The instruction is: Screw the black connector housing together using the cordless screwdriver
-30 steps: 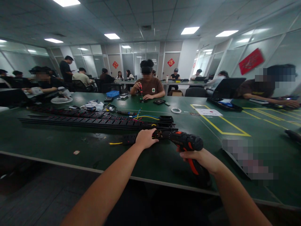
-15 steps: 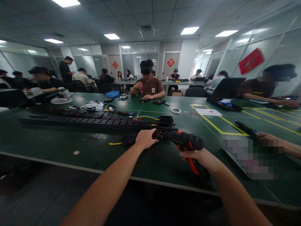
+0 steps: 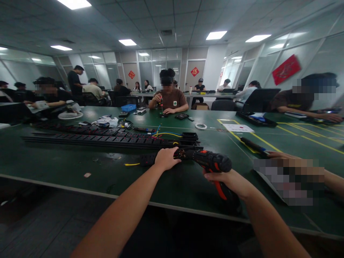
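My left hand (image 3: 166,158) is closed around a short black power strip (image 3: 147,159) lying on the table. A yellow wire (image 3: 131,164) sticks out of its left end. In my right hand (image 3: 228,181) is a black and orange cordless drill (image 3: 212,160), gripped by its handle. The drill's nose points left at the opened end of the power strip, where small metal parts (image 3: 182,154) show. Whether the bit touches them I cannot tell. Just behind lie long black power strips (image 3: 107,140), side by side, with blue and yellow wires (image 3: 166,134) at their right end.
On the green table (image 3: 67,165) are a roll of white tape (image 3: 201,126), a paper sheet (image 3: 238,128) and a blue basket (image 3: 129,107). At the right, a co-worker's hand (image 3: 285,160) holds a dark tool (image 3: 252,145). Another person works across the table.
The co-worker's hand at the right has moved left with the dark tool. My hands and the power strip stay in place; the drill has shifted only very slightly.
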